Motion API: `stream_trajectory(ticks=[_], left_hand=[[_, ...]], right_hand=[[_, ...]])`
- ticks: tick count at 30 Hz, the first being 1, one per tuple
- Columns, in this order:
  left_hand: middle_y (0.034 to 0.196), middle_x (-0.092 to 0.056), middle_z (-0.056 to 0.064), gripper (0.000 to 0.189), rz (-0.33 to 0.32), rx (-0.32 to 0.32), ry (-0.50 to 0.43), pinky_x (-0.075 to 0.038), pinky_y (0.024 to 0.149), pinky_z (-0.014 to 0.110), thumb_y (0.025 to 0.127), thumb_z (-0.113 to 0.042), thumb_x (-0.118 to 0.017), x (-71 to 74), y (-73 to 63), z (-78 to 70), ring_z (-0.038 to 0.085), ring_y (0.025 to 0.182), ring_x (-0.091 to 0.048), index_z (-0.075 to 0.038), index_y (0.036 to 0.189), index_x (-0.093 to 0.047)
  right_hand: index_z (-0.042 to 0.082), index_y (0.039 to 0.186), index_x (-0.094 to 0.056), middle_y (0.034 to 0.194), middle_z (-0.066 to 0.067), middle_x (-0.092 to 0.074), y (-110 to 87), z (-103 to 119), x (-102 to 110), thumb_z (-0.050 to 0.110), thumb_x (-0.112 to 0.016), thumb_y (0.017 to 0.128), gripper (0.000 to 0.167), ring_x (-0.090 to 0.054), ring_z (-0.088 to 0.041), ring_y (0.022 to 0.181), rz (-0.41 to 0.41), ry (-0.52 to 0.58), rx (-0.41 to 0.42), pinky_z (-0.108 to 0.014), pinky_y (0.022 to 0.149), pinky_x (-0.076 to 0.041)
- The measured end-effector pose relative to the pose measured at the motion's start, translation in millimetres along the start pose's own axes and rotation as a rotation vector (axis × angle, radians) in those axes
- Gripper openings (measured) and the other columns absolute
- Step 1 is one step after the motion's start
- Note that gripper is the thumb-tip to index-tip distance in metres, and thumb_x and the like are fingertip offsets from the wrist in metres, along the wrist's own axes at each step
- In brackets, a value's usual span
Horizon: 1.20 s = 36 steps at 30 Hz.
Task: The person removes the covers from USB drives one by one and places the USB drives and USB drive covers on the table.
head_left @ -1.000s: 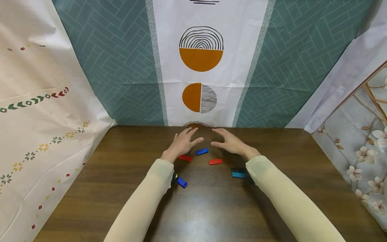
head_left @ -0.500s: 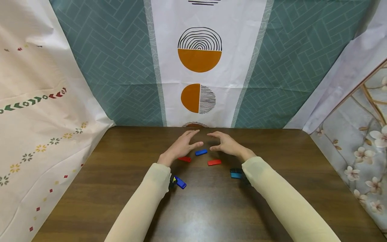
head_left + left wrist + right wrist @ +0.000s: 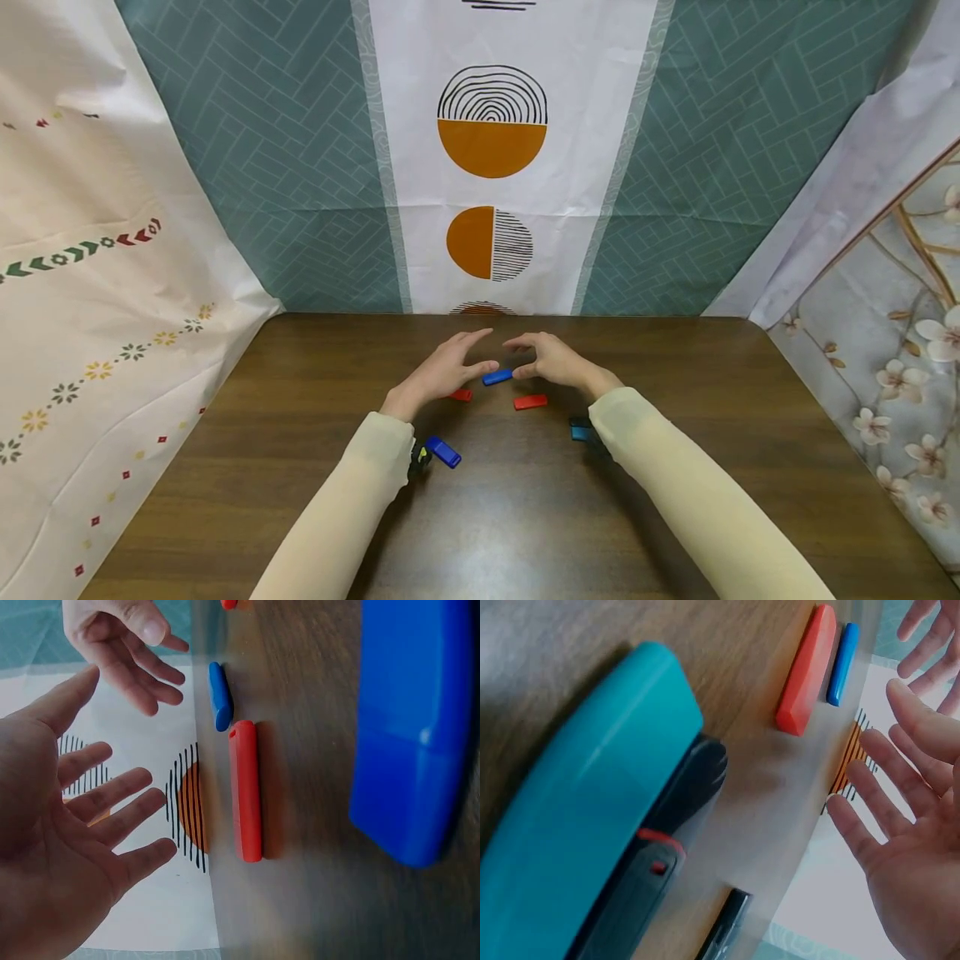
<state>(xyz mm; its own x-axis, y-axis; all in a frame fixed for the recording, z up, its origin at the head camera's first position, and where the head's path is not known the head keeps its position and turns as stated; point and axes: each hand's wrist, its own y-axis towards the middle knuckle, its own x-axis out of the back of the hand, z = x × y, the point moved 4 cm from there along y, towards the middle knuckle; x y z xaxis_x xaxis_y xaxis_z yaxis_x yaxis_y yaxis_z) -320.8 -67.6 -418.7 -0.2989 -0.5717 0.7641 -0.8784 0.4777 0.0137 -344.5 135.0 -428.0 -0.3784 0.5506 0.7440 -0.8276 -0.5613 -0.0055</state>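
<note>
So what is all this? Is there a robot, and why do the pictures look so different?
No robot here, just a person's left hand and right hand. The wide picture comes from a camera worn on the head, looking forward and down. The sideways-looking close-ups come from a camera on each wrist, so near things look huge. On the brown table lie two red pieces, a small blue piece, a bigger blue thing, a teal thing and a black stick-like thing. Neither hand holds anything; both hover above the table.
</note>
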Motion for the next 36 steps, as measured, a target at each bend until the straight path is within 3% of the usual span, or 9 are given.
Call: stream_trajectory(ticks=[7, 16, 25, 36], left_hand=[[0.162, -0.041, 0.012, 0.072, 0.027, 0.002, 0.003, -0.032, 0.119, 0.059, 0.102, -0.044, -0.067, -1.6, -5.2, 2.4, 0.035, 0.149, -0.038, -0.020, 0.163, -0.038], [0.158, -0.045, 0.017, 0.069, 0.056, -0.001, 0.040, -0.033, 0.119, 0.055, 0.103, -0.040, -0.066, -4.5, -8.2, 1.8, 0.036, 0.145, -0.043, -0.008, 0.159, -0.042], [0.159, -0.043, 0.018, 0.069, 0.075, 0.028, 0.047, -0.033, 0.119, 0.056, 0.103, -0.037, -0.067, -8.5, -9.2, 4.5, 0.037, 0.146, -0.041, -0.008, 0.160, -0.040], [0.154, -0.048, 0.017, 0.068, 0.072, 0.014, 0.046, -0.036, 0.118, 0.052, 0.102, -0.034, -0.070, -10.6, -8.8, 5.2, 0.034, 0.143, -0.045, -0.006, 0.158, -0.043]], right_hand=[[-0.003, 0.139, -0.062, 0.137, -0.019, -0.065, 3.3, 5.5, -5.6, 0.009, -0.078, 0.092, 0.051, -0.060, -0.039, 0.127, 0.018, -0.003, 0.006, -0.054, 0.109, -0.046], [-0.004, 0.134, -0.066, 0.130, -0.018, -0.068, 9.1, 9.0, -11.0, 0.008, -0.080, 0.091, 0.046, -0.061, -0.036, 0.124, 0.037, -0.040, -0.021, -0.050, 0.109, -0.047], [-0.003, 0.129, -0.070, 0.125, -0.017, -0.070, 12.8, 10.4, -16.8, 0.005, -0.081, 0.090, 0.042, -0.062, -0.035, 0.120, 0.052, -0.077, 0.007, -0.049, 0.108, -0.047], [-0.002, 0.119, -0.075, 0.115, -0.014, -0.071, 21.2, 7.7, -23.7, 0.002, -0.081, 0.088, 0.032, -0.064, -0.031, 0.111, 0.029, -0.147, 0.057, -0.048, 0.104, -0.050]])
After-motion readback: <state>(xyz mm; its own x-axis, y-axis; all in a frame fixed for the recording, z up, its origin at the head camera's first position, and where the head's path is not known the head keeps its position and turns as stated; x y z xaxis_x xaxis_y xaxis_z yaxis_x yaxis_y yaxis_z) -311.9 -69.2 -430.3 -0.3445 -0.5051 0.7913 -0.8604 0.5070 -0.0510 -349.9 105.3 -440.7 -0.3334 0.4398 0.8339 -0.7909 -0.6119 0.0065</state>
